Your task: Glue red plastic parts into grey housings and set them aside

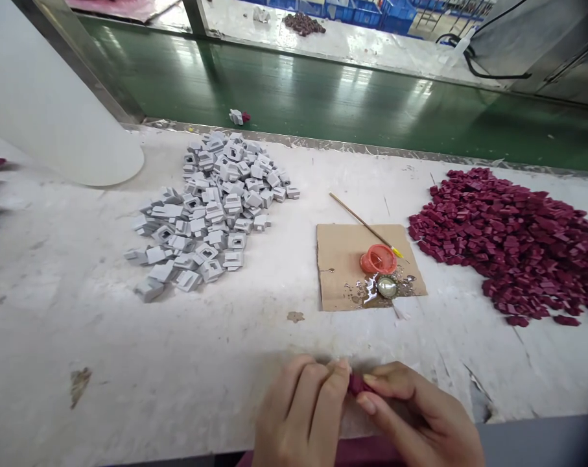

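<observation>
At the near edge of the white worktable (177, 363), the right hand (420, 415) is pinching a small maroon piece (358, 384) between thumb and fingers. The left hand (303, 415) is curling its fingers against the piece's other end; whether it is gripping that or something hidden cannot be told.

Beyond the hands, a cardboard sheet (337, 285) is carrying a bottle cap (387, 286) amid spilled clear liquid and, just behind it, a small red cup (371, 261). A thin yellow-tipped stick (362, 220) is reaching past the sheet's far edge.

Farther off, light-grey plastic parts (220, 194) are lying heaped to the left, and a maroon heap (512, 240) is spreading to the right. Behind them, a grey-and-maroon piece (238, 117) is sitting on the green belt (298, 84). Blue crates (366, 13) are standing farthest away.
</observation>
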Motion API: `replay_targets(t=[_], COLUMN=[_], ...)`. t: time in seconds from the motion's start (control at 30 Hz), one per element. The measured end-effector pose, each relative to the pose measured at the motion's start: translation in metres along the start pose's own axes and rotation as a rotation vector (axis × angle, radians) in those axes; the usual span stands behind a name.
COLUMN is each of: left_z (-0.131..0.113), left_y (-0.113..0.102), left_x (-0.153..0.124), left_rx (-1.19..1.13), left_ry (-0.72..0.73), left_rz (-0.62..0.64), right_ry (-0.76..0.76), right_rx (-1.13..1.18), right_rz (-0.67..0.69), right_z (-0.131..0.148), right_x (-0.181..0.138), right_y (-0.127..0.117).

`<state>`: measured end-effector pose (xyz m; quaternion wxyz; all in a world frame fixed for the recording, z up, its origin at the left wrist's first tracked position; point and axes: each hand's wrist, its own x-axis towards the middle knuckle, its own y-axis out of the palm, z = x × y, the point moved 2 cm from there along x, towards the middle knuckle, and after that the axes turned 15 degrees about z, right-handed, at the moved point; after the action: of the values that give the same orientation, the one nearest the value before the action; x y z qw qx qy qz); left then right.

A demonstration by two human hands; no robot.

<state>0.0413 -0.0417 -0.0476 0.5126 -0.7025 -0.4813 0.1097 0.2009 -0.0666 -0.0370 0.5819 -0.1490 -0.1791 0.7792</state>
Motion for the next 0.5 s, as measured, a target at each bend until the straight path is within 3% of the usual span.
replay_targets(t=[0.1, 0.2, 0.33, 0.43, 0.5], left_z=[-0.004, -0.005, -0.001, 0.011, 0.026], left_y=[0.0, 0.0, 0.001, -0.007, -0.023], left_x=[-0.002, -0.002, 0.0, 0.002, 0.006], left_rx=[-0.015, -0.011, -0.09, -0.211, -0.3], left_ry=[0.008, -0.072, -0.064, -0.066, -0.079], left_rz=[-0.031, -0.05, 0.039, 0.137, 0.171], right_ry=[0.005, -0.047, -0.12, -0.094, -0.039], right_rx=[-0.057, -0.159, -0.19, -0.292, -0.465], right_rz=[0.054, 0.005, -0.007, 0.022, -0.15], right_z=[0.003, 0.007, 0.012, 0.006, -0.006], right_x=[0.005, 0.017, 0.027, 0.016, 0.004], right_y=[0.0, 0.001, -0.006, -0.029, -0.058])
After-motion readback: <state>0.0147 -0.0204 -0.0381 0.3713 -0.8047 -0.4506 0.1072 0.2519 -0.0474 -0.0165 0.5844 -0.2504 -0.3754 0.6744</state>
